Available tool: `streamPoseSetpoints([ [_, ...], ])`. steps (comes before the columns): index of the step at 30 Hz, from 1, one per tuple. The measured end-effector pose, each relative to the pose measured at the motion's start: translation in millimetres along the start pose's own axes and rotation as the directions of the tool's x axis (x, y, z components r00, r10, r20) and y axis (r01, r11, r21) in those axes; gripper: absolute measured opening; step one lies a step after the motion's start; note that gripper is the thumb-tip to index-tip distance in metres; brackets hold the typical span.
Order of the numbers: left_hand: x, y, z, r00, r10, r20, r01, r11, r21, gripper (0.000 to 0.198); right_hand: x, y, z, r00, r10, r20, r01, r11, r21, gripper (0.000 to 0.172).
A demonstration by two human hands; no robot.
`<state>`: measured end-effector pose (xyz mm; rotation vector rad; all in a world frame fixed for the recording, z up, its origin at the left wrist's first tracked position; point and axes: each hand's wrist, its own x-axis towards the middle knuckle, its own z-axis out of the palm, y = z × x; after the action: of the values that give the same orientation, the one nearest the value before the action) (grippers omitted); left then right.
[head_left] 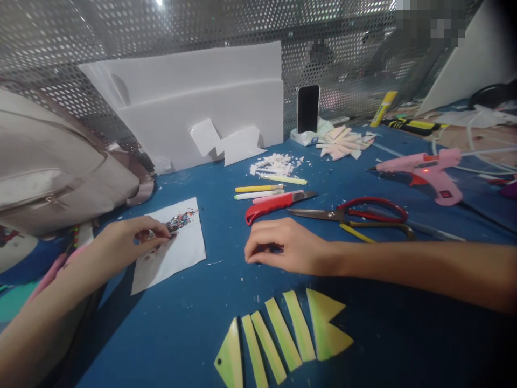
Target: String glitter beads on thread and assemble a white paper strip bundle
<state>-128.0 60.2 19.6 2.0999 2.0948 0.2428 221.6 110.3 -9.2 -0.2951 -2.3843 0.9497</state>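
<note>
Thumb and fingers of my left hand (139,237) are pinched together at a heap of tiny multicoloured bits (180,221), which lie on a white paper sheet (186,253). Whatever is between those fingertips is too small to make out. My right hand (288,247) rests on the blue table with its fingers curled against the thumb; anything inside is hidden. Just behind it lie a red-handled knife (269,209) and red-handled scissors (347,213). In front are yellow-green cut pieces (278,334) laid out as a fish, with a dark eye on the head piece.
A pink glue gun (432,170) stands at the right with its cord trailing. Several markers (258,189) and white scraps (277,164) lie mid-table. Farther back are a phone (308,109), pale strips (343,143) and white boards (202,102). A pale bag (60,161) sits left.
</note>
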Motion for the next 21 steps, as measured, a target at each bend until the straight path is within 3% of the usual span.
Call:
streamPoseSetpoints([
  [7,2.5,0.8,3.0,0.998,-0.043,0.036,0.043,0.999,-0.002,0.024,-0.3,-0.5,-0.5,1.0,0.014,0.015,-0.014,1.0,0.006,0.005],
  [21,1.2,5.2,3.8,1.0,0.006,-0.01,-0.006,1.0,0.006,0.023,-0.3,0.5,0.4,1.0,0.007,0.009,-0.007,1.0,0.003,0.004],
])
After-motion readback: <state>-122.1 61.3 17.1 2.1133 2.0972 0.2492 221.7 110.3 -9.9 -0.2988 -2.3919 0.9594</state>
